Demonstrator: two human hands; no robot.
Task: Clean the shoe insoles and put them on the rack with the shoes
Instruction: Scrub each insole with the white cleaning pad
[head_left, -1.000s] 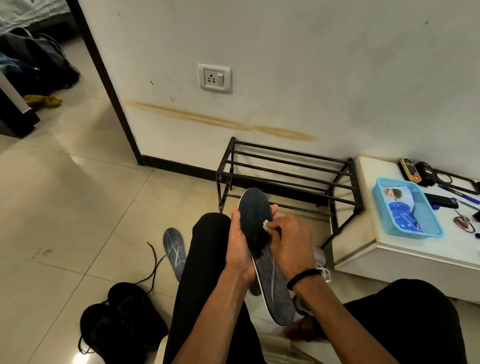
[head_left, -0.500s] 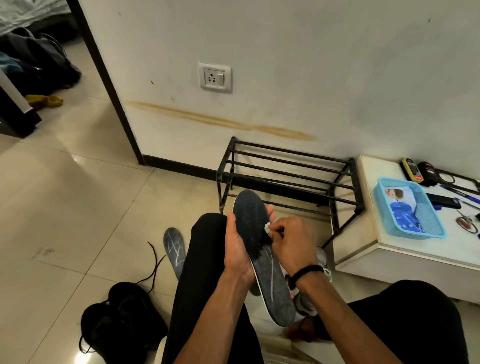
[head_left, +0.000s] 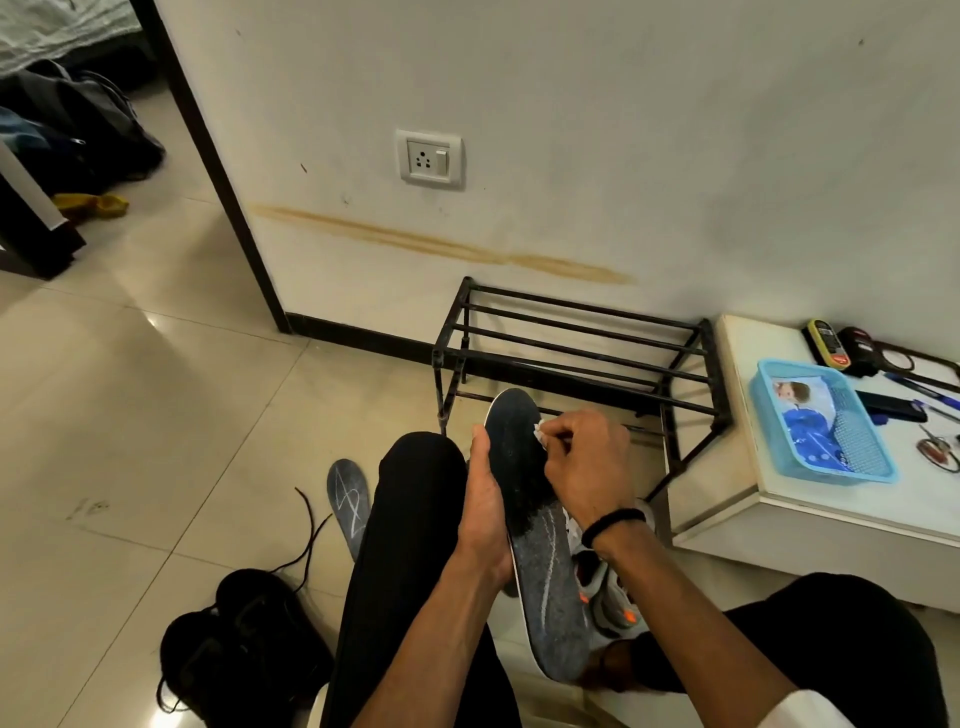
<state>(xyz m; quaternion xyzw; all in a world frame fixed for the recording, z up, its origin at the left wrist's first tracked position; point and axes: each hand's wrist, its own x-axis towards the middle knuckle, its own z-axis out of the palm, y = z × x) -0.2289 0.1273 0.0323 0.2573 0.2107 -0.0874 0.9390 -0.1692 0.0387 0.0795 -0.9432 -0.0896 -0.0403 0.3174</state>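
Head view: dark insole (head_left: 540, 561) held upright over the lap, toe end up, just in front of the black metal rack (head_left: 576, 353). Left hand (head_left: 485, 512) curled round its left edge, thumb along the rim. Right hand (head_left: 584, 470) pinching a small white wipe (head_left: 540, 434) against the upper part of the insole. Second insole (head_left: 349, 499) flat on the floor tiles, beside the left knee. Black shoes (head_left: 239, 649) on the floor lower left; grey shoe (head_left: 608, 597) behind the held insole.
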